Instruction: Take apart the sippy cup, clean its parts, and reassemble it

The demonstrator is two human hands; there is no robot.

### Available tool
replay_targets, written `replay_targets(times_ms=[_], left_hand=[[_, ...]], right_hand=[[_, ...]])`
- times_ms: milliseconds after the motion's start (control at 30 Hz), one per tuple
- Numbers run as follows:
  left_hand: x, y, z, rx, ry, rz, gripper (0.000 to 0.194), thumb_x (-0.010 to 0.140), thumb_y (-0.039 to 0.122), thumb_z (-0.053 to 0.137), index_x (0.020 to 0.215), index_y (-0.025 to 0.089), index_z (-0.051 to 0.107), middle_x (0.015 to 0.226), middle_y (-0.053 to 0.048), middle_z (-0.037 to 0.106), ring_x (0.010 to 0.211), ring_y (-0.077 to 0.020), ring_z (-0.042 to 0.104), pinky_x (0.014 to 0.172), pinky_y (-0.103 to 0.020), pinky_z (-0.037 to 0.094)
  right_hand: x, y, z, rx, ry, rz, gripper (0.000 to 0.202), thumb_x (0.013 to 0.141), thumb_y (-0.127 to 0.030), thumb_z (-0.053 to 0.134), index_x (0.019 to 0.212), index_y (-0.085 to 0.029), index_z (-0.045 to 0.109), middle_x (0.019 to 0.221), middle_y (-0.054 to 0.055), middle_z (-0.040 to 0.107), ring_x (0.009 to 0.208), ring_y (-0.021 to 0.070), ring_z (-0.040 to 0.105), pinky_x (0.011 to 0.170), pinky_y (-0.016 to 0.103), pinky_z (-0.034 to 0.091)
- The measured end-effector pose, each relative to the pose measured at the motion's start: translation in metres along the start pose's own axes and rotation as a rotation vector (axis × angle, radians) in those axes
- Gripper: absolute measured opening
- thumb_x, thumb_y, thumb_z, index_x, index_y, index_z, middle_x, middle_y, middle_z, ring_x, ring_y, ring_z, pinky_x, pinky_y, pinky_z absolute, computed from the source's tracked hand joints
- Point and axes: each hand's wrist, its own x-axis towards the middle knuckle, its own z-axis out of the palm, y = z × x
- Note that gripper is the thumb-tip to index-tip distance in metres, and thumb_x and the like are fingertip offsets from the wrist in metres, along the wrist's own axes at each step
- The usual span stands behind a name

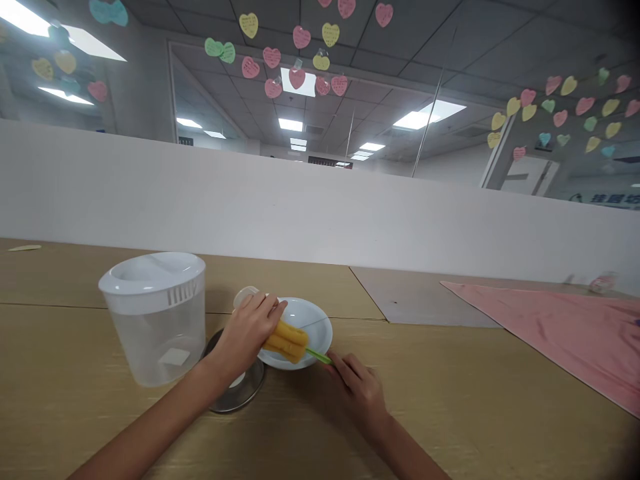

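Note:
My left hand (253,323) is closed around the upper end of a yellow, grooved, sponge-like piece (289,341). Out of its lower end comes a thin green stick (319,355), pinched between the fingers of my right hand (357,387). Both hands are over or beside a white bowl (320,320) on the table, the yellow piece covering part of it. Behind my left hand shows the edge of a white rounded object (244,295), mostly hidden. Below my left wrist lies a dark round lid or dish (243,398) with a metallic rim, partly covered by the forearm.
A translucent plastic bucket (155,333) with a white lid stands at the left of the wooden table (430,407). A grey sheet (415,300) and a pink cloth (560,327) lie at the right. A low white partition (300,213) runs along the back.

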Motion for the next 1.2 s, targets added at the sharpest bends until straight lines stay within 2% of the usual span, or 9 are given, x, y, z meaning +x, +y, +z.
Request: replay_targets(times_ms=[133,333,500,633,767,867,1033,1200], left_hand=[[0.0,0.0,-0.006,0.005,0.005,-0.038,0.045,0.076,-0.002,0.038,0.115,0.016,0.051,0.097,-0.009,0.056,0.085,-0.0226,0.046,0.074,-0.036,0.039],[0.001,0.015,-0.019,0.038,0.009,0.034,0.048,0.075,-0.004,0.037,0.116,0.016,0.05,0.096,-0.009,0.057,0.083,-0.0216,0.047,0.072,-0.035,0.038],[0.003,0.009,-0.022,0.115,0.024,-0.063,0.048,0.074,-0.003,0.039,0.114,0.018,0.053,0.094,-0.009,0.057,0.081,-0.0224,0.047,0.07,-0.036,0.036],[0.004,0.002,-0.02,0.098,-0.029,-0.076,0.05,0.069,-0.005,0.043,0.113,0.016,0.053,0.096,-0.01,0.057,0.084,-0.0239,0.048,0.072,-0.036,0.036],[0.004,0.004,-0.017,0.073,-0.035,-0.072,0.046,0.073,-0.003,0.042,0.112,0.017,0.054,0.096,-0.009,0.057,0.085,-0.0239,0.048,0.073,-0.037,0.036],[0.002,0.01,-0.015,0.038,-0.015,-0.042,0.045,0.074,-0.003,0.042,0.113,0.018,0.052,0.096,-0.008,0.056,0.084,-0.0221,0.048,0.073,-0.035,0.037],[0.0,0.022,-0.009,0.123,0.033,-0.021,0.036,0.081,-0.001,0.039,0.109,0.017,0.053,0.089,-0.007,0.056,0.082,-0.0211,0.05,0.07,-0.034,0.037],[0.003,0.043,0.005,0.148,0.086,0.05,0.025,0.087,0.005,0.037,0.101,0.013,0.057,0.077,-0.006,0.056,0.074,-0.0205,0.051,0.065,-0.034,0.034]], right_hand=[[-0.001,0.004,0.003,-0.039,-0.022,0.027,0.023,0.089,-0.023,0.049,0.093,-0.012,0.068,0.061,0.003,0.059,0.048,0.0061,0.053,0.045,0.017,0.037],[-0.006,0.002,0.004,0.055,-0.04,0.119,0.021,0.088,-0.022,0.05,0.097,-0.015,0.067,0.064,0.003,0.06,0.051,0.0072,0.055,0.047,0.016,0.041],[-0.007,0.001,0.0,0.082,-0.008,0.172,0.02,0.085,-0.02,0.052,0.098,-0.017,0.067,0.067,0.004,0.062,0.054,0.0092,0.057,0.05,0.018,0.044],[-0.007,0.0,-0.004,0.131,0.019,0.147,0.02,0.083,-0.018,0.055,0.1,-0.017,0.066,0.067,0.004,0.062,0.055,0.0098,0.057,0.051,0.02,0.045],[-0.005,-0.001,-0.005,0.166,0.013,0.189,0.022,0.085,-0.017,0.052,0.103,-0.017,0.064,0.07,0.005,0.062,0.057,0.0098,0.057,0.052,0.02,0.045],[-0.005,0.001,-0.003,0.152,0.001,0.158,0.022,0.086,-0.018,0.051,0.103,-0.017,0.065,0.069,0.004,0.062,0.056,0.0089,0.057,0.051,0.018,0.045],[-0.005,0.005,-0.002,0.035,-0.015,0.09,0.02,0.086,-0.02,0.052,0.1,-0.017,0.066,0.065,0.003,0.062,0.052,0.0082,0.056,0.048,0.018,0.042],[0.002,-0.007,-0.003,0.006,-0.013,0.03,0.019,0.086,-0.018,0.053,0.1,-0.016,0.065,0.065,0.003,0.063,0.051,0.0082,0.056,0.048,0.018,0.042]])
